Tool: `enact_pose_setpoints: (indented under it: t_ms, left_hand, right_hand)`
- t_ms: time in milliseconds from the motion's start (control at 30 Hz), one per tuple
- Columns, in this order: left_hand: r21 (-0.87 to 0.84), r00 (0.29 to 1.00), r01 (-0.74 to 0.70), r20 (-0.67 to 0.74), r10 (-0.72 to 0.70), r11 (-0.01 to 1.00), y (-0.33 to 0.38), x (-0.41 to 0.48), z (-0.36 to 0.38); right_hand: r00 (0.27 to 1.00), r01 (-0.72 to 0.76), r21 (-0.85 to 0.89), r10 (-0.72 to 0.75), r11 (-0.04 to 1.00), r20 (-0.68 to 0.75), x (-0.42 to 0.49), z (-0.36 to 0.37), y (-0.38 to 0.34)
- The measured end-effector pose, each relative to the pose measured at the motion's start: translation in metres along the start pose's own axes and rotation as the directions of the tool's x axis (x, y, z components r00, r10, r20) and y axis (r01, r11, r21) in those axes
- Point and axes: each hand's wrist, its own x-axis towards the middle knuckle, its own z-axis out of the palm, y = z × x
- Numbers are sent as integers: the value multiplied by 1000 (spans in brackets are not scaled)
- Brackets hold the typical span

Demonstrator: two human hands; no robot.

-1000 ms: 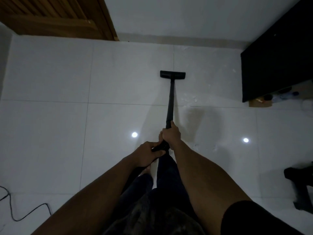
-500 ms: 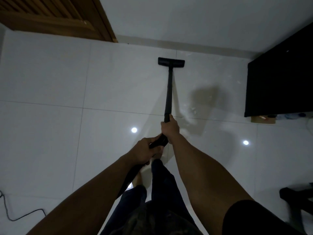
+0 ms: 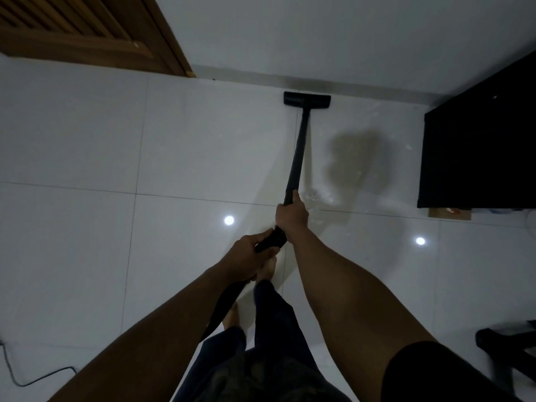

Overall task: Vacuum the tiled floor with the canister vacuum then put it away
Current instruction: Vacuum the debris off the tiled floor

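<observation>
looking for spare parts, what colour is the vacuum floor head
Black, like the wand; the floor head shows best in the head view.

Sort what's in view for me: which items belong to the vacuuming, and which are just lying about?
Job in hand:
long black vacuum wand
flat black floor nozzle, at the foot of the wall
black hose
white tiled floor
pale crumbs

Lying about:
brown slatted wooden door
black cabinet
thin black cable, possibly the vacuum's
black furniture base

We stretch both bare forearms [image 3: 333, 285] toward 12 o'clock. Our right grip [image 3: 291, 216] curls round the wand [image 3: 297, 158]; our left grip [image 3: 246, 258] clasps its lower end, at 7 o'clock from the right.
</observation>
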Motion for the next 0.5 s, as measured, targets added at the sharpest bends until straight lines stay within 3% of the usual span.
enact_pose_setpoints:
  t_ms: [267,500]
  left_hand:
    - [-50,998,-45,-37,43,998,17,1,-17]
    - [6,1000,-29,-2,29,1000,-17,-37,-9]
  right_hand:
    - [999,20,23,-21,1000,31,7,-5,-26]
    - [999,52,36,-52,998,-2,-30,18,11]
